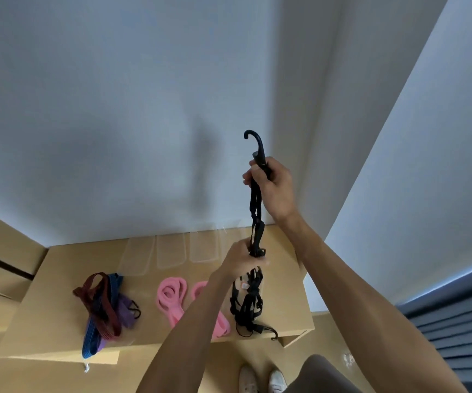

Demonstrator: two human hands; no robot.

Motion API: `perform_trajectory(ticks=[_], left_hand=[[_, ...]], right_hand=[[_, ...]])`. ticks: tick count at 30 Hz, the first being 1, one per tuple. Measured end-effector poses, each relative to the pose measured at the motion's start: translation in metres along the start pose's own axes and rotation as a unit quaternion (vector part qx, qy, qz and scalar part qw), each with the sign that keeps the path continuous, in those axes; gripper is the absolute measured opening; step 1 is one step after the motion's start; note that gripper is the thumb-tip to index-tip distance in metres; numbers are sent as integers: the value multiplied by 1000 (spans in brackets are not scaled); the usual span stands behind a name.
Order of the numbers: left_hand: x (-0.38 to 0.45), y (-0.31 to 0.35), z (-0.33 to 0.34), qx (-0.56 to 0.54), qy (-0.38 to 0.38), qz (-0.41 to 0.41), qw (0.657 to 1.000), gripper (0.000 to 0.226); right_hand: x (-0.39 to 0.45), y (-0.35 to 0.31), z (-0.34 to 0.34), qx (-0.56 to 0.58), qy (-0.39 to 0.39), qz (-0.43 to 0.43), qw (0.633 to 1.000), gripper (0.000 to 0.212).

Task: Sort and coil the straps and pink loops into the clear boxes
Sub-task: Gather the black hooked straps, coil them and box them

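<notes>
Lower left of frame: tangle of flat woven straps [102, 304] on the tan tabletop [59, 279], maroon, blue and purple, one blue end hanging over the front edge. Just right of them, pink loops [171, 297], soft-looking, thick, lying flat; a second pink loop is partly hidden behind the left forearm. Behind them, centre of frame, a row of clear boxes [171, 251], thin translucent plastic, rounded corners, against the wall.

Left hand [239, 258], centre-lower frame, arm reaching up from the bottom edge, fingers curled tight around the black strap [256, 211] at mid-length. Below the fist the rest of the black strap hangs in a loose bundle down to the tabletop's right end, a small white tag on it, a black hook at the front edge.

Right hand [271, 188], centre-right, raised higher than the left, forearm angled up from lower right, wrist bent, fingers wrapped around the strap's top end just under a curved black plastic hook [256, 143] that sticks up. Strap runs taut and near vertical between the two hands, thin doubled webbing.

Bottom edge: two white shoes [263, 380] on the tan floor.
</notes>
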State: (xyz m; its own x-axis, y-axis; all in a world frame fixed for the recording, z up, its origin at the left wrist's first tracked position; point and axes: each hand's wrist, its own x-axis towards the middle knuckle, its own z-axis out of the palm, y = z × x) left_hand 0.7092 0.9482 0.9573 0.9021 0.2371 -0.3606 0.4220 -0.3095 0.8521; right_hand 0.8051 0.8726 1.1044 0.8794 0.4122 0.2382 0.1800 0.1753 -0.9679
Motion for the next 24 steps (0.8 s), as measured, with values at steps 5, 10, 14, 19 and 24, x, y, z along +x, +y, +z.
perform_trajectory(ticks=[5,10,14,19,24], left_hand=[[5,-22,3,-2,66,-59,996,6],[10,4,-8,-139,-10,2,990,20],[18,44,-31,-138,-48,87,985,59],[11,114,-73,-259,156,151,941,61],[5,149,-114,-32,240,244,939,45]], right_hand=[[9,-12,1,36,81,-38,995,10],[11,-6,1,21,106,-21,994,11],[12,0,1,-87,31,7,996,22],[20,-5,1,-142,-17,12,990,28],[25,-19,2,-199,-73,45,976,37]])
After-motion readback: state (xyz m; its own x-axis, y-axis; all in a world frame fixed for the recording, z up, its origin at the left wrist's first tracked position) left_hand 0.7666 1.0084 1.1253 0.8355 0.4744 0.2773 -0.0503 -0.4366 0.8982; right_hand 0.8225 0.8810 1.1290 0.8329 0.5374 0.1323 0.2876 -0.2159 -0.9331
